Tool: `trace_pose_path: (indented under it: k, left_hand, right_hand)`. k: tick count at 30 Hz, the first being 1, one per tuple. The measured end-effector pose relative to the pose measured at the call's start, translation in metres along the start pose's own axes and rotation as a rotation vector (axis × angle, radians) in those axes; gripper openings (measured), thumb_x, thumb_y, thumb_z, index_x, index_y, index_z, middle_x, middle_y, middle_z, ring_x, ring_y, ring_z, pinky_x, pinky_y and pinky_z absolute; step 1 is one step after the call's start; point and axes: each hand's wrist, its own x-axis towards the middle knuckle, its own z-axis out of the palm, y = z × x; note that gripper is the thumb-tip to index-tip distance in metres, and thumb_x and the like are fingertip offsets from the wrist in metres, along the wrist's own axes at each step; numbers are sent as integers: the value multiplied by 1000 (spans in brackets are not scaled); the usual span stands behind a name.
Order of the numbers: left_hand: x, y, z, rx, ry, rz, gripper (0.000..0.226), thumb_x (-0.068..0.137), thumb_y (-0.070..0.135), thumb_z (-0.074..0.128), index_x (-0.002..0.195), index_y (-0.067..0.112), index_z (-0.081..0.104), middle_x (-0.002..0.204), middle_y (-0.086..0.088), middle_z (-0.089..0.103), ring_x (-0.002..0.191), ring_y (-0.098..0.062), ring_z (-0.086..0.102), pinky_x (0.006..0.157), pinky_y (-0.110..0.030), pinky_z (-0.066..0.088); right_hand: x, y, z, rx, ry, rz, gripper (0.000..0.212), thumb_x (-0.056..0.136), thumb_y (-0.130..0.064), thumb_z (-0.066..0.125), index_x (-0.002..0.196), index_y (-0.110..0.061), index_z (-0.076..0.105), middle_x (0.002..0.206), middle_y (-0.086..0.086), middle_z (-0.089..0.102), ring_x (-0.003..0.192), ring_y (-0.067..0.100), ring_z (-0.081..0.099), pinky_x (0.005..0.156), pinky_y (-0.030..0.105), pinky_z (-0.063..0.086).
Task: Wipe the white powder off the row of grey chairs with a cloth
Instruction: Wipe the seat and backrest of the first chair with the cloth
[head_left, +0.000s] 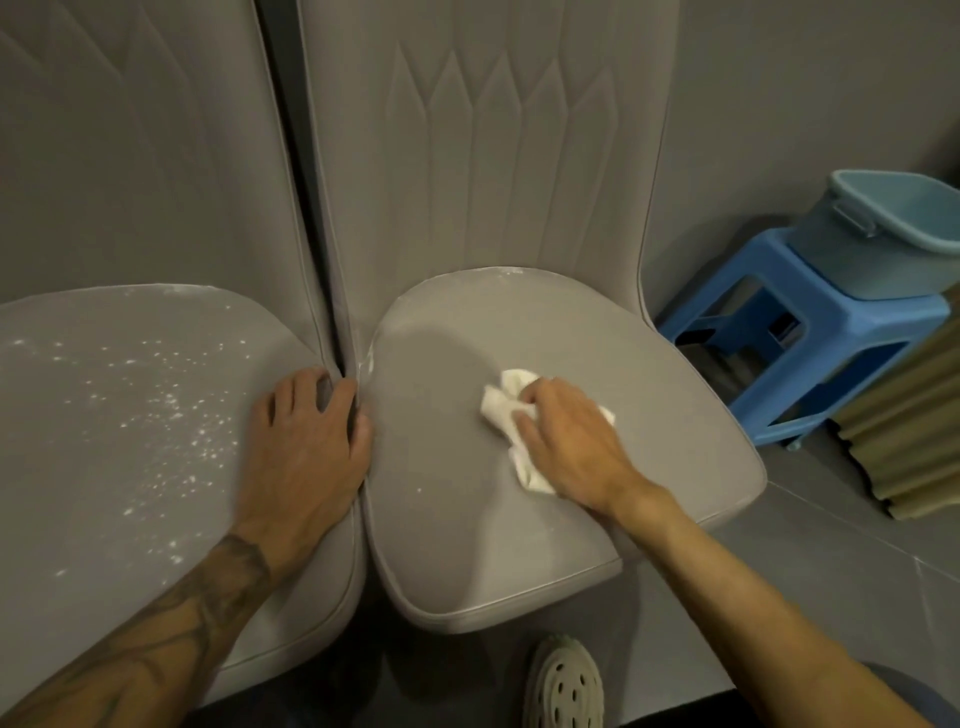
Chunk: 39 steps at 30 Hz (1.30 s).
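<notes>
head | right hand (566, 441) clutches bunched cloth (498, 402) on right seat (441, 530) | left hand (306, 447) rests spread on left seat (57, 519) edge | powder (171, 415) thick left of left hand | risk: loaded cloth smears; left forearm drags powder

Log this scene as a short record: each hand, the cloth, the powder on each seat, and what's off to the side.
left hand: rests on the left seat edge by the gap
right hand: holds bunched white cloth against the right seat
left seat powder: white specks scattered across it
right seat powder: mostly gone; traces along back rim
side: blue bucket on blue stool
</notes>
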Motion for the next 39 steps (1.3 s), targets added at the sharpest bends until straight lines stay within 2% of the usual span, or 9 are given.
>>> trace_pose_path:
  k: [3,6,9,15,20,22,28,34,39]
  left_hand:
    - [0,-1,0,12,4,1,32,105,35,40,121,16,60,128,-16,54,113,-34,52,93,-46,41]
    - [-1,-2,1,16,10,9,31,106,34,40,121,16,60,129,-16,54,113,-34,52,94,-45,41]
    - [-1,-1,1,6,7,11,29,106,33,44,122,15,60,129,-18,54,113,-35,52,94,-46,41]
    - [-1,-2,0,34,13,30,38,102,38,37,123,15,58,126,-18,53,111,-36,51,91,-47,39]
    - [0,-1,0,11,10,21,38,102,39,36,123,15,58,125,-17,53,110,-35,51,92,-47,41]
    - [0,-1,0,5,8,20,40,102,40,35,124,15,58,127,-18,52,111,-35,51,93,-48,42]
    - [0,0,1,10,6,5,39,102,40,35,122,16,58,126,-17,52,109,-35,50,91,-48,42]
    - [0,-1,3,-31,9,-3,39,101,40,36,123,15,58,127,-17,51,111,-35,51,94,-50,42]
    - [0,-1,3,-31,27,-2,35,101,37,40,121,15,58,126,-17,51,111,-36,50,93,-50,40]
  right_hand:
    - [-7,-14,9,-9,105,144,22,101,-33,47,113,-15,52,106,8,56,96,30,52,84,41,39]
    - [-38,-55,14,88,60,-24,20,101,-36,45,114,-20,49,103,0,55,92,20,48,81,34,35]
    - [-37,-32,5,43,5,-108,20,102,-38,43,111,-21,49,103,0,55,94,21,49,83,35,36]
    - [-3,35,-8,-17,84,287,26,101,-36,45,112,-13,53,110,11,58,96,29,54,86,48,45]
    - [-61,-45,6,66,19,0,20,103,-38,42,114,-23,49,106,-3,53,93,17,48,83,33,39]
    - [-66,-40,-1,63,-26,-71,18,105,-41,39,114,-26,47,106,-7,52,94,14,47,83,30,38]
    - [-41,0,-3,7,137,219,19,101,-34,47,108,-18,52,102,4,56,90,25,52,82,41,42]
    - [-73,-32,-4,31,23,-40,19,104,-40,40,113,-26,48,103,-7,50,91,14,46,82,30,37]
    - [-44,17,-10,-2,123,254,21,101,-40,45,112,-23,51,104,2,55,91,23,52,82,42,44]
